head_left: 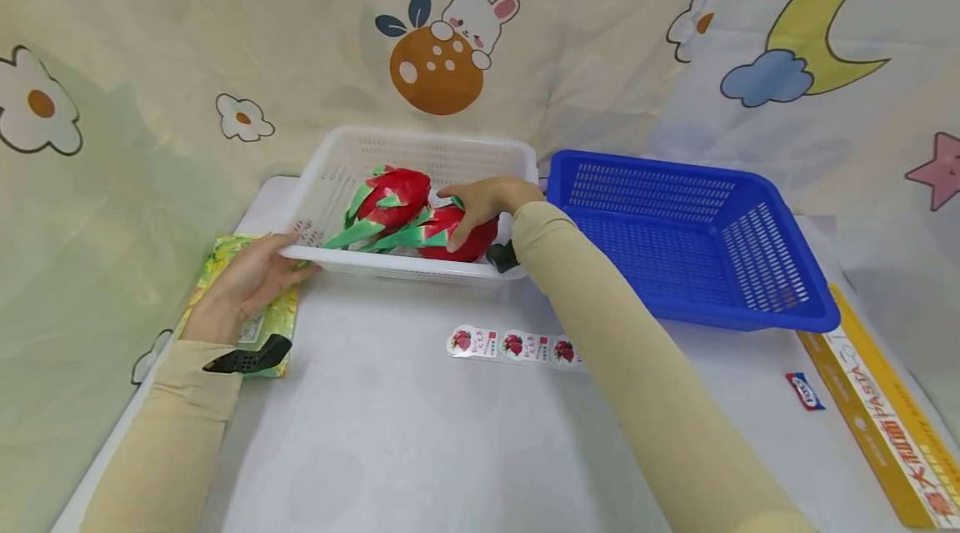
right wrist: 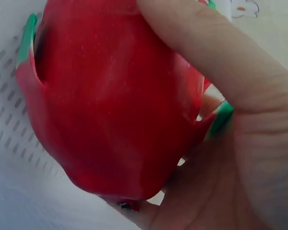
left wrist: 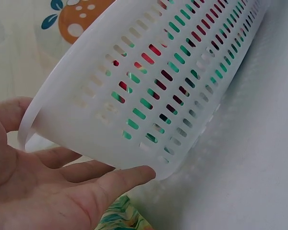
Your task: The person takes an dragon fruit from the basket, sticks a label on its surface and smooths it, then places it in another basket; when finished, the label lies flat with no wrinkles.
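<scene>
A white perforated basket (head_left: 397,263) stands at the back of the table with two red dragon fruits with green scales in it. My left hand (head_left: 258,276) holds the basket's front left corner. In the left wrist view the thumb is at the rim (left wrist: 50,81) and the fingers reach beneath the side. My right hand (head_left: 486,203) grips the right-hand dragon fruit (head_left: 477,243), thumb on its near side. Filling much of the right wrist view is that fruit's smooth red skin (right wrist: 110,110). Left of it lies the other dragon fruit (head_left: 397,193), untouched.
A blue basket (head_left: 750,321) with nothing in it sits right of the white one. A strip of dragon fruit stickers (head_left: 512,345) lies in front. Green-yellow packaging (head_left: 281,329) is under my left wrist. At right are a small wrapped packet (head_left: 806,391) and a long pasta box (head_left: 873,399).
</scene>
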Motion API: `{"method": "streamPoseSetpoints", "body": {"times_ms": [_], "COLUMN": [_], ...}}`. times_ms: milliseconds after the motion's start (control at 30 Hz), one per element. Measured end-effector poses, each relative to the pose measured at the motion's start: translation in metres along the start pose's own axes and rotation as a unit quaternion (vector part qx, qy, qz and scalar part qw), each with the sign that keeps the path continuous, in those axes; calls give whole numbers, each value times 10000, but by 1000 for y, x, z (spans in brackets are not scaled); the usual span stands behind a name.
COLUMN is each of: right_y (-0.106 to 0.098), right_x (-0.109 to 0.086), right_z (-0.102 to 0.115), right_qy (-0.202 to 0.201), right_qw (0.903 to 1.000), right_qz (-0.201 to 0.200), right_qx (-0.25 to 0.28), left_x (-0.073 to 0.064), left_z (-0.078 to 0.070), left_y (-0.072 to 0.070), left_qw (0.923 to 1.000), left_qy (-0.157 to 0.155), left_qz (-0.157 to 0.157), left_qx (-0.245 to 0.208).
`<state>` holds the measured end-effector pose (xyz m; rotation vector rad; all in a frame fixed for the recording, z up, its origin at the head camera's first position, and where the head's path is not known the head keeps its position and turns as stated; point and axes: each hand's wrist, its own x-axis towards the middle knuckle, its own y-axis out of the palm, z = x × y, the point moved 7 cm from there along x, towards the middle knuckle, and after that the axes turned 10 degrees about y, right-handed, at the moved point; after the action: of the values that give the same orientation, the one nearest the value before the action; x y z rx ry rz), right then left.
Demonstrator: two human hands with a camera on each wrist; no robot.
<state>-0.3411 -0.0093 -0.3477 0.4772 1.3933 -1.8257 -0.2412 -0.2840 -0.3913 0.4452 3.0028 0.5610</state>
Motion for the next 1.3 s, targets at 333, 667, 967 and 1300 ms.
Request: {"method": "streamPoseSetpoints", "body": {"times_ms": [333,667,967,1300], "right_y": [-1,-10,-33,-12], "right_x": [1,-13,-60,-181], "right_z": [-3,19,13,-25], "right_qy": [52,-568,-770,-2109], "right_qw": [9995,9815,9652,9123], "right_qz": [-248,-1455,-1982,-3112], "right_qx": [169,-1108,-1525,-1624], "left_x": [0,1,0,-1], "left_z": [0,0,-2,-1], "left_y": [0,2,5,3], "left_qw": [10000,9994,9992,9983], "left_qy": [-24,-132,-90,-247], "left_qz": [18,-1,96,-62], "left_qx": [-24,329,372,532]}}
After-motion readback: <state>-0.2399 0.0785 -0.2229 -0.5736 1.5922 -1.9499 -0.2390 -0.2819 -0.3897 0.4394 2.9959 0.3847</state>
